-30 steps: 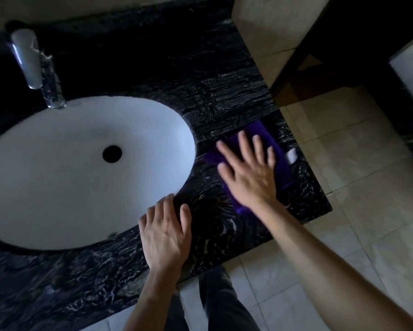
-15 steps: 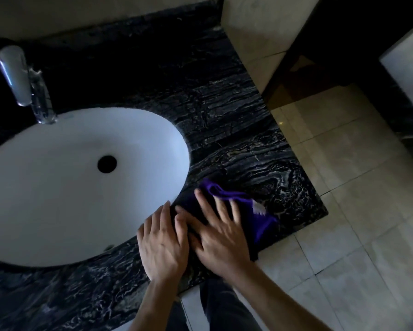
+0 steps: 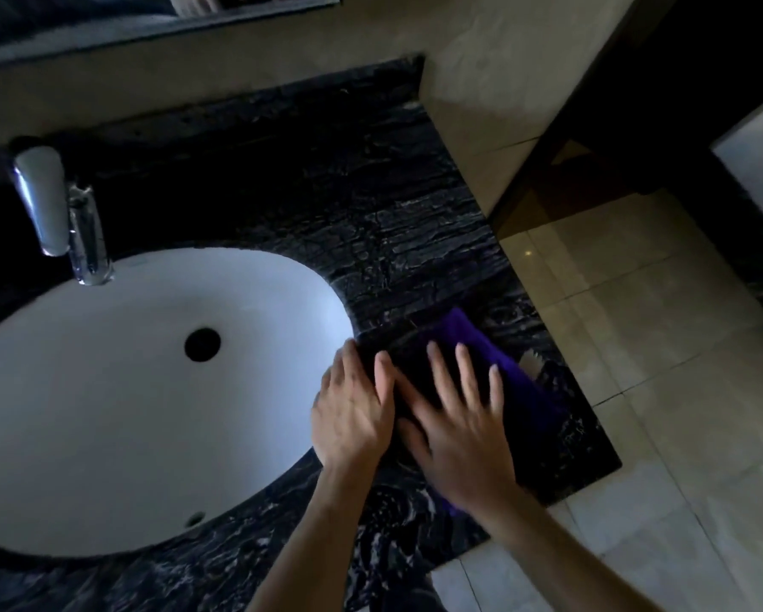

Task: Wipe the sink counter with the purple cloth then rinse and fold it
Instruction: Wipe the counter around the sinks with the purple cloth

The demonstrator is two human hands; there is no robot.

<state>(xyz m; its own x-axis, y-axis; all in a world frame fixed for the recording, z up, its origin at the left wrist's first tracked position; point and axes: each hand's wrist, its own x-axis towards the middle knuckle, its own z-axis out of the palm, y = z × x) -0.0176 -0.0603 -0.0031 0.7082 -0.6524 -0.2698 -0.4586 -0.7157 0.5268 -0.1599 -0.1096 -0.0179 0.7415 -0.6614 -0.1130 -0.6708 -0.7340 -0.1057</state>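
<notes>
The purple cloth (image 3: pixel 498 368) lies flat on the black marble counter (image 3: pixel 392 240), to the right of the white oval sink (image 3: pixel 128 390). My right hand (image 3: pixel 463 430) presses flat on the cloth with its fingers spread, covering the cloth's near part. A white tag (image 3: pixel 530 362) sticks out at the cloth's right edge. My left hand (image 3: pixel 353 413) rests palm down at the sink's right rim, beside the right hand and touching the cloth's left edge.
A chrome tap (image 3: pixel 61 214) stands at the back left of the sink, and the drain hole (image 3: pixel 202 344) is dark. The counter ends at its right edge (image 3: pixel 591 417) above a beige tiled floor (image 3: pixel 657 368). A wall (image 3: pixel 481 81) and mirror edge lie behind.
My right hand swept the cloth from the counter's right side toward the front edge beside my left hand, then pushed it back away from me. The left hand shifted toward the sink rim.
</notes>
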